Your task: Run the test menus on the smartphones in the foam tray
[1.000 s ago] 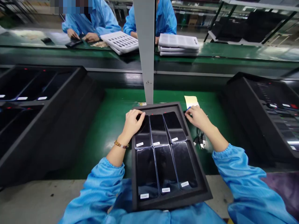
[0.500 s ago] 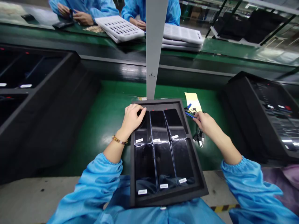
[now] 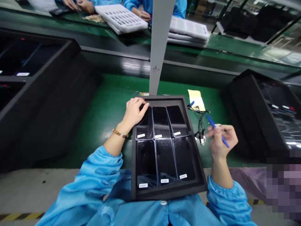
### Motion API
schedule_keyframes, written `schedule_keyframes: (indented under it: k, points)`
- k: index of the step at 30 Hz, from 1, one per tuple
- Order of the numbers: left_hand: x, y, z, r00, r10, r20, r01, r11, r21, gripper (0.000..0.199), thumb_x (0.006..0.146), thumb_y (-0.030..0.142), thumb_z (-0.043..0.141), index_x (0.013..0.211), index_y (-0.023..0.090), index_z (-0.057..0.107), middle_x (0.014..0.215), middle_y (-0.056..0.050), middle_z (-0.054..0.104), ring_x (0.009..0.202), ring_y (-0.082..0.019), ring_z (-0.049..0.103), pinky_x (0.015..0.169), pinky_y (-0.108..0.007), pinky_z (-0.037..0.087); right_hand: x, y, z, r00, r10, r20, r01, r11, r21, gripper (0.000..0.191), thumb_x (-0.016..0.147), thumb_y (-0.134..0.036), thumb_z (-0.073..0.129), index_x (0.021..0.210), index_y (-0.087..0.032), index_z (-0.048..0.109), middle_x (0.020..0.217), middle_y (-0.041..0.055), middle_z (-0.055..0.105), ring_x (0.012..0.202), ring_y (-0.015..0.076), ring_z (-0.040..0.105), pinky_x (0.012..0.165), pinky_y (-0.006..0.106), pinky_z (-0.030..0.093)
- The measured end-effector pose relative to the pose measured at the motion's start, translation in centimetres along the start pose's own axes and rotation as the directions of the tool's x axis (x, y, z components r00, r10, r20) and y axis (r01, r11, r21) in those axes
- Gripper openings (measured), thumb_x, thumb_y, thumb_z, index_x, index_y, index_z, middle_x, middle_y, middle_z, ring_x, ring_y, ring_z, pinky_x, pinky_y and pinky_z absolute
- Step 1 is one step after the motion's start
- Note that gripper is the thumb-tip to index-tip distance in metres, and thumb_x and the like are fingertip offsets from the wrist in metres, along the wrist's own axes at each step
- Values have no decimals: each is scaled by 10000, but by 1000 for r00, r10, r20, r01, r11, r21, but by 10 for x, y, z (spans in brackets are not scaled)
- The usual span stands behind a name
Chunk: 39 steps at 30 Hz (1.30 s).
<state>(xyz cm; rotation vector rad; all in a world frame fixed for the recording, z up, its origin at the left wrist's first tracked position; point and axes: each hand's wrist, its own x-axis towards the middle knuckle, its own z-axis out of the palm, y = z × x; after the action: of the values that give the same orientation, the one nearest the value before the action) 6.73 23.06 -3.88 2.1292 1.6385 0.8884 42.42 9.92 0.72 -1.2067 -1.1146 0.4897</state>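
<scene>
A black foam tray (image 3: 168, 195) leans between my lap and the green bench, with several dark-screened smartphones (image 3: 166, 160) lying face up in two rows. Each phone bears a small white label near its lower end. My left hand (image 3: 134, 112) is at the tray's upper left edge, its fingers curled over the rim and the thumb by the top of the upper left phone (image 3: 144, 127). To the right of the tray, my right hand (image 3: 222, 141) holds a blue pen (image 3: 211, 121) above the bench.
Yellow paper (image 3: 196, 99) and black cables (image 3: 200, 131) lie right of the tray. Stacked black trays flank me at left (image 3: 58, 103) and right (image 3: 249, 116). A grey post (image 3: 160, 47) rises behind the tray. Across the bench, co-workers' hands (image 3: 86, 5) are near white slotted trays (image 3: 122, 18).
My right hand has lifted the blue pen off the bench beside the cables and drawn it back towards me, to the right. My left hand stays at the tray's edge.
</scene>
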Motion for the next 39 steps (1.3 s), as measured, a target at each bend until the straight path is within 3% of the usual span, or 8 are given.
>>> schedule_keyframes:
  k: [4,9,13,17,20,23,28,39]
  points:
    - [-1,3,-3,999,11,39,-11,1000,14,294,1097,482,528,1068,261,720,1235,-51,745,1214,-281,609,1140,-487,372,-10,-7,42,972,126,197,-148,984,102,387,1081,-535,517,877,-238,657,599,-17,603,603,206,681,686,399,592]
    - [-4,3,-14,978,121,168,-129,991,37,458,987,668,668,1191,262,723,1255,-64,726,1246,-315,583,1194,-520,334,-30,-39,76,810,297,505,-397,913,98,258,1059,-430,619,954,-218,721,666,-1,687,583,173,686,565,306,546]
    - [-4,-4,-19,956,179,233,-191,981,32,672,861,757,766,1279,235,697,1295,-98,682,1276,-348,571,1212,-545,328,-53,-57,112,693,412,591,-448,889,-95,271,1018,-473,705,908,-235,639,712,-2,730,585,159,677,519,271,513]
    - [-3,-7,-17,954,188,232,-201,979,31,691,857,753,771,1267,203,690,1280,-114,673,1266,-363,575,1206,-563,338,-67,-50,138,719,399,569,-310,917,-251,284,1015,-459,720,876,-257,577,731,-19,719,638,161,677,620,306,515]
    - [-3,-5,-17,957,191,220,-199,980,17,669,861,726,786,1251,192,691,1276,-116,672,1278,-365,579,1221,-560,332,-71,-40,147,795,265,546,-99,944,-313,316,980,-420,771,800,-261,565,730,-23,673,706,179,663,815,401,528]
    - [-3,-4,-17,957,183,225,-186,983,-12,648,860,701,803,1243,191,692,1285,-113,670,1294,-374,583,1237,-570,319,-73,-36,149,805,155,573,19,958,-285,389,1008,-364,734,713,-260,502,647,-34,605,702,187,610,912,453,486]
    - [-3,-6,-14,958,189,217,-185,982,-37,652,857,708,800,1230,185,690,1272,-109,667,1309,-385,583,1251,-605,325,-77,-36,149,830,214,515,-93,964,-251,421,1024,-339,692,685,-256,458,709,-3,610,697,194,600,729,403,484]
    - [-3,-6,-14,957,181,226,-173,983,-56,686,870,796,730,1230,215,680,1268,-105,643,1373,-417,554,1260,-671,312,-78,-32,150,812,235,534,-120,963,-241,410,1023,-348,690,698,-253,458,688,-12,577,680,175,580,704,371,505]
